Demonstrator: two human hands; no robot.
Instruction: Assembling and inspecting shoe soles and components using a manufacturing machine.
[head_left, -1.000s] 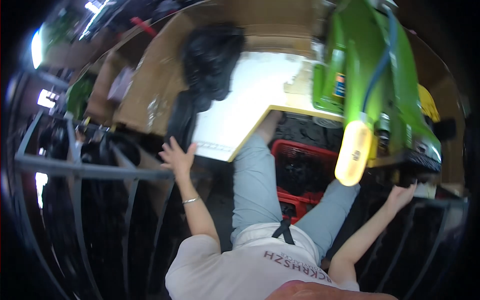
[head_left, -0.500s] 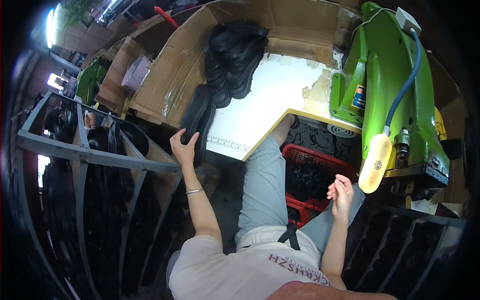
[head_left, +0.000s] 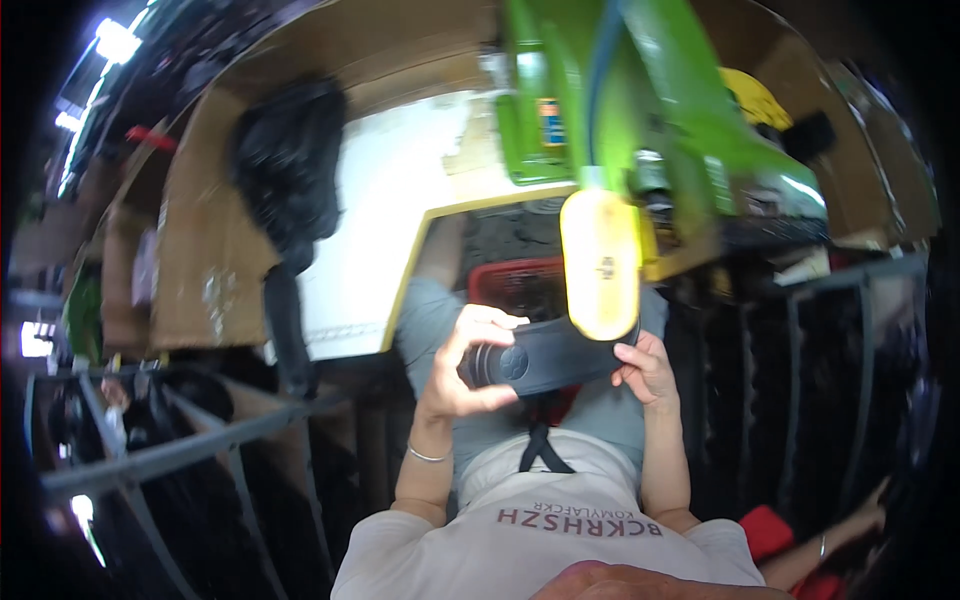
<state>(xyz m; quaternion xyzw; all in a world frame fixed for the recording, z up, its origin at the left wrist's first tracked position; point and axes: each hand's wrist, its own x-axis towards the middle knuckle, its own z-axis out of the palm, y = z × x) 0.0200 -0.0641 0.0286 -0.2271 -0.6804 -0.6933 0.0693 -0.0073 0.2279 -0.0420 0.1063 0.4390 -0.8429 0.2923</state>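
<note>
A black shoe sole lies level in front of my body, a round mark near its left end. My left hand grips that left end, fingers on the far edge and thumb on the near one. At the other end my right hand pinches the sole between thumb and fingers. The yellow oblong lamp hangs just beyond the sole and hides part of its far right edge. On the white table, a pile of black soles lies at the left, with one sole overhanging the front edge.
A green machine stands beyond the lamp. Cardboard walls surround the table. Below is a red basket. Metal racks flank me, the left one with dark items. Another person's forearm shows at lower right.
My left hand has come from the table's left edge to my front, now with a sole in it. My right hand has closed on its other end. The view has swung right.
</note>
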